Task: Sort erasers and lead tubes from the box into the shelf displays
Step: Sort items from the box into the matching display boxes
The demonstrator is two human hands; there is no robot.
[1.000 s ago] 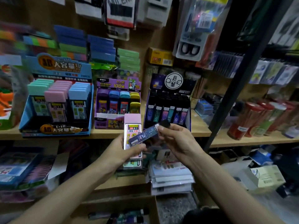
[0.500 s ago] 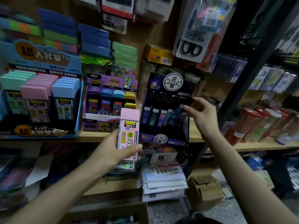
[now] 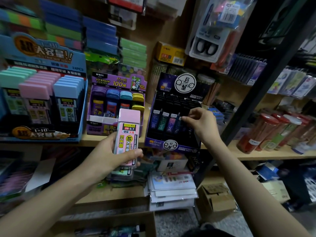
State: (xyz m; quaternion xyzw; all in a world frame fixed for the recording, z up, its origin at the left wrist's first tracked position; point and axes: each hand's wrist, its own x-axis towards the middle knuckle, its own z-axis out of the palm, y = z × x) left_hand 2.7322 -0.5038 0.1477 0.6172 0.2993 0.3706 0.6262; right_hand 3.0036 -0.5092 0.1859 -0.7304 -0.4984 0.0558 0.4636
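- The right hand (image 3: 203, 124), which a second ago held a dark lead tube (image 3: 178, 124) against the stock in the other hand at mid-frame, has carried it up and to the right. The tube now stands in the front row of the dark display (image 3: 171, 146), right of centre.
- Thumb and forefinger are drawn narrow and appear to pinch the tube's cap. The other fingers are curled above it, and the tube looks seated or nearly so.
- The left hand (image 3: 109, 156), at centre frame, grips a pink lead case (image 3: 127, 137) upright in front of the shelf (image 3: 273, 155) edge. A greenish case (image 3: 122, 171) shows just below it. Whether the hand holds that one too cannot be told.
- For the task, one tube looks all but sorted, and the pink case appears next in line.
- The dark display holds rows of black-capped tubes. Three patterned tubes stand in the front row, left of the one being placed.
- The blue display (image 3: 42, 134), at the left of the frame, carries columns of mint, pink and pale-blue cases. Its pink column matches the case in hand, so it is probably where that case goes.
- The purple display (image 3: 118, 82), between the two, holds purple, blue, teal and yellow cases.
- An open box (image 3: 85, 221) at the bottom edge shows blurred items that are too dim to name.
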